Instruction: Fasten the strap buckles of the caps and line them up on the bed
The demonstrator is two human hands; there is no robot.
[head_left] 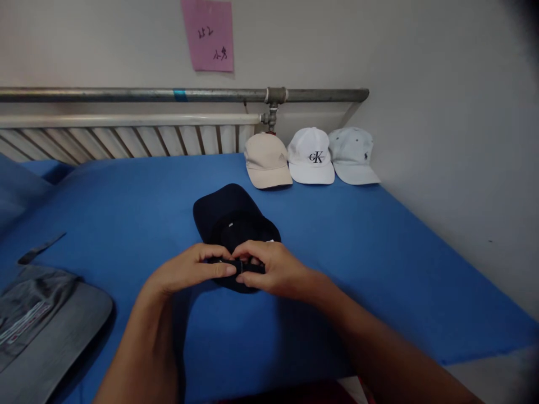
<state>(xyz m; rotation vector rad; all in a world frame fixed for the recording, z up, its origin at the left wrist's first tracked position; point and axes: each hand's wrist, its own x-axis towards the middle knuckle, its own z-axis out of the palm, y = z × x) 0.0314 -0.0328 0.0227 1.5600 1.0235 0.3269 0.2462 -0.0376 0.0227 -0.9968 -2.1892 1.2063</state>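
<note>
A dark navy baseball cap [225, 206] rests on the blue cloth with its inside turned up and its brim pointing to the far left. Its back strap [248, 268] runs between my two hands, with a small shiny edge, perhaps of a buckle, in the middle. My left hand [196, 269] pinches the strap's left part between thumb and fingers. From the right, my right hand [272, 268] pinches the same strap, its thumb and fingertips close to the left thumb. The fingers partly hide the strap and the rear of the cap.
A beige cap [266, 160], a white cap with dark letters [310, 157] and a pale cap [353, 156] stand in a row at the back. A grey cap [54, 320] with a loose strap lies at left. Behind the blue surface [138, 207] are a radiator [126, 140] and pipe [219, 95].
</note>
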